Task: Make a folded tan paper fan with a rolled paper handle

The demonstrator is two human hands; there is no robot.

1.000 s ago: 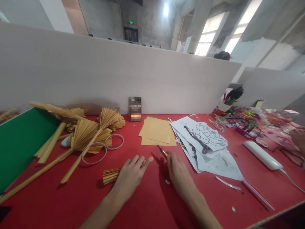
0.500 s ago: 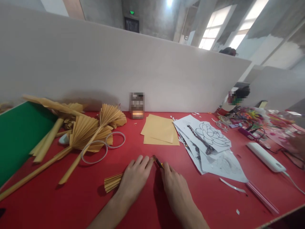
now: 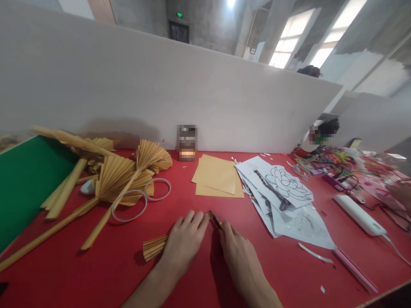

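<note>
Under my left hand (image 3: 186,239), a bundle of pleated tan paper (image 3: 154,248) is held down against the red tabletop; its fanned end sticks out on the left. The fingers of that hand lie close together over the paper and cover most of it. In my right hand (image 3: 239,252) is a slim dark cutter knife with some yellow on it (image 3: 215,220), its tip pointing up and left. That tip is right by my left fingertips, at the paper's far end. Whether the blade touches the paper I cannot tell.
Folded paper fans (image 3: 114,179) and two thin rings (image 3: 158,189) lie left, near a green panel (image 3: 35,184). Tan sheets (image 3: 218,175) are ahead. White drawings (image 3: 285,184), a white corded device (image 3: 359,214) and a pink-striped tube (image 3: 355,269) lie right. A white partition (image 3: 160,85) stands behind.
The whole view has shifted slightly. My hands keep nearly the same pose, with the left on the pleated paper and the knife in the right close to its end.
</note>
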